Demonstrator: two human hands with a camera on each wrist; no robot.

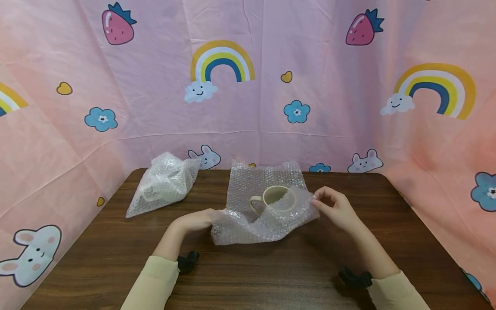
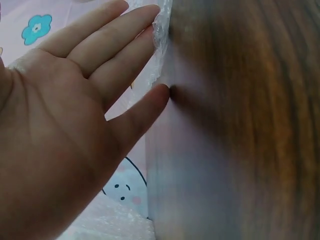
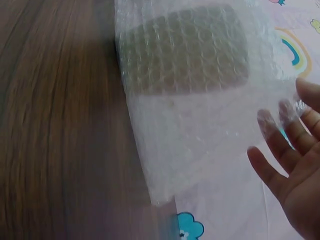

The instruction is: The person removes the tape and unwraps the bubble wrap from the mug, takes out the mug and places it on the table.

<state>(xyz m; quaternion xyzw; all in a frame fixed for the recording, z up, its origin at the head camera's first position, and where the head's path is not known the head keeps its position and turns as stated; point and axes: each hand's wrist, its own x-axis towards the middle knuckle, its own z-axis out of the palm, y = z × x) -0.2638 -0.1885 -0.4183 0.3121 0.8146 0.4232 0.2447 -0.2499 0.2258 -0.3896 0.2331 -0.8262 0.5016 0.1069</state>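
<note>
A cream mug (image 1: 276, 196) stands on a sheet of bubble wrap (image 1: 248, 185), its handle to the left. The near part of the sheet is lifted and folded over the mug's front and right side. At the sheet's left edge, my left hand (image 1: 195, 220) touches the wrap with straight fingers, seen palm-on in the left wrist view. My right hand (image 1: 336, 207) pinches the raised right corner between thumb and forefinger. In the right wrist view the mug (image 3: 185, 50) shows dimly through the wrap, and some fingertips lie behind the film.
A second bundle of bubble wrap (image 1: 164, 183), with a pale mug-like shape inside, lies at the table's back left. The dark wooden table (image 1: 248, 275) ends at a pink printed cloth (image 1: 155, 77) behind and at both sides. Black straps (image 1: 188, 261) sit at both wrists.
</note>
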